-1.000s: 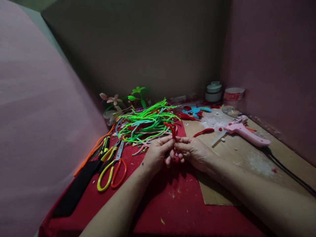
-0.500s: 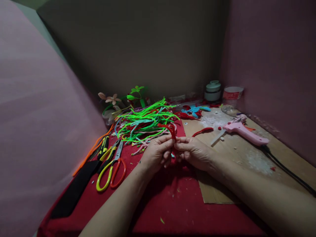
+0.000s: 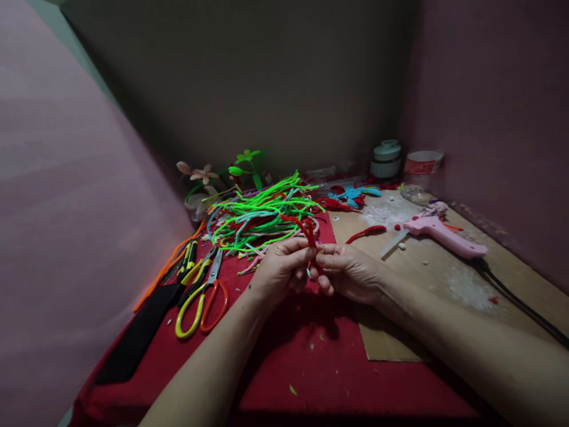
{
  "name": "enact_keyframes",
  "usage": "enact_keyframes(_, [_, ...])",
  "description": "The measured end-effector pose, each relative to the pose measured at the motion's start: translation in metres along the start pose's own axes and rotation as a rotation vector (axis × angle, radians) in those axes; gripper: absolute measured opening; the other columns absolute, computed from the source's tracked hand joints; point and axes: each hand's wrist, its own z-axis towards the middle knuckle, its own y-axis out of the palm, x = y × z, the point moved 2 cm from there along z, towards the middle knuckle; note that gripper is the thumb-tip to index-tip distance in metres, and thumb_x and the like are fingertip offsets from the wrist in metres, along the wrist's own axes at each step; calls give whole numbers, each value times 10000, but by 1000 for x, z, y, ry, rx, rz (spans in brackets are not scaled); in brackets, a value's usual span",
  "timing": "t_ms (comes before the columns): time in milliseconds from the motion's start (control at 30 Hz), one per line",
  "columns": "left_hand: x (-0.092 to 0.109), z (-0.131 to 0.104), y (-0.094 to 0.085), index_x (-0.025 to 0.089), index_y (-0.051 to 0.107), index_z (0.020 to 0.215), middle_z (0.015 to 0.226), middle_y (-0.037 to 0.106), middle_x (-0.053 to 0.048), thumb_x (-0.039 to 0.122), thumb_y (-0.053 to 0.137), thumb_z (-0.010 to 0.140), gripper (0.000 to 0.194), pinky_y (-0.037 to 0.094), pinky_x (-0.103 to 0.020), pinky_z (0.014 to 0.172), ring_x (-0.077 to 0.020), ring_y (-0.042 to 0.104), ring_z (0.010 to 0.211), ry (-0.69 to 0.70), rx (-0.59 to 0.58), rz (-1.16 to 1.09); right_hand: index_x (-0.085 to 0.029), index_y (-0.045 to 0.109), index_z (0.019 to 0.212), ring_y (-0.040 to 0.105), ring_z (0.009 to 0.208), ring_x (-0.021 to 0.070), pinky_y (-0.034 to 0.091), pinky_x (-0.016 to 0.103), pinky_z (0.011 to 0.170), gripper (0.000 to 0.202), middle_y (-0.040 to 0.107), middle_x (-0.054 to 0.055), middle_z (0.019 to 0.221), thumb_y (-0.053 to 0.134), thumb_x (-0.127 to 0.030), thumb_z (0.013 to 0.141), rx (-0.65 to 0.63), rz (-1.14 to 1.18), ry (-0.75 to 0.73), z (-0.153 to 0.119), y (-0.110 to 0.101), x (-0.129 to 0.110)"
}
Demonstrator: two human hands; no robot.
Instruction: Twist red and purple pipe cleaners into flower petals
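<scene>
Red pipe cleaners (image 3: 310, 232) stand up between my two hands, pinched at their lower part. My left hand (image 3: 288, 261) is closed on them with thumb and forefinger, and my right hand (image 3: 349, 267) pinches them from the other side. Their fingertips meet, so the lower ends are mostly hidden. Just beyond my hands lies a pile of green, red, pink and pale blue pipe cleaners (image 3: 271, 207). A separate red pipe-cleaner piece (image 3: 367, 233) rests on the board behind my right hand.
Scissors with yellow and red handles (image 3: 202, 308), pliers (image 3: 198, 276) and a black strip (image 3: 142, 332) lie left on the red cloth (image 3: 329, 379). At right, a pink glue gun (image 3: 447, 235) with a cord sits on a brown board (image 3: 391, 341). Pipe-cleaner flowers (image 3: 246, 169) and jars (image 3: 386, 160) stand behind.
The red pipe cleaners' upper ends have spread, one now pointing left. My right hand's lower fingers have shifted slightly beneath them. The whole view has moved a little.
</scene>
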Motion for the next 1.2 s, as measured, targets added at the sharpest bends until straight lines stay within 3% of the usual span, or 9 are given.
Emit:
enact_keyframes(233, [7,-2,-1,135,639,700,541,554,20,309,640,712,175,318,-167,394,-43,431,402,159,127,209,-123,597,656,460,399,47,348,188,388,217,565,-19,559,744,-276,611,138,19,-29,0,-2,0])
enact_keyframes(433, [12,-6,0,129,655,673,528,526,17,288,620,734,173,332,-168,448,-48,434,460,262,186,350,-132,587,629,412,344,41,310,186,346,231,552,-31,490,748,-293,589,211,-37,-52,1,0,-2])
enact_keyframes(667, [9,-4,1,136,637,732,517,525,26,295,636,713,160,321,-177,423,-48,414,419,238,224,178,-140,572,664,416,333,46,304,191,344,234,570,-23,504,742,-288,599,251,-109,-55,0,-3,-2])
enact_keyframes(867, [8,-2,-1,133,622,633,461,474,44,279,683,659,160,287,-184,411,-42,382,400,164,218,122,-127,641,734,548,539,100,412,235,528,180,627,30,637,689,-286,667,183,-140,-103,-1,-4,1])
enact_keyframes(967, [8,-2,-1,130,619,621,467,473,44,265,681,663,154,279,-186,416,-42,384,408,174,209,130,-122,657,729,569,575,106,424,239,577,170,643,36,651,701,-265,650,211,-169,-130,0,-4,1])
enact_keyframes(1200, [6,-2,1,130,565,574,442,462,49,267,679,665,200,268,-179,392,-37,381,377,156,235,117,-127,650,798,590,526,99,448,210,491,181,663,48,697,686,-247,666,209,-213,-43,0,-2,2])
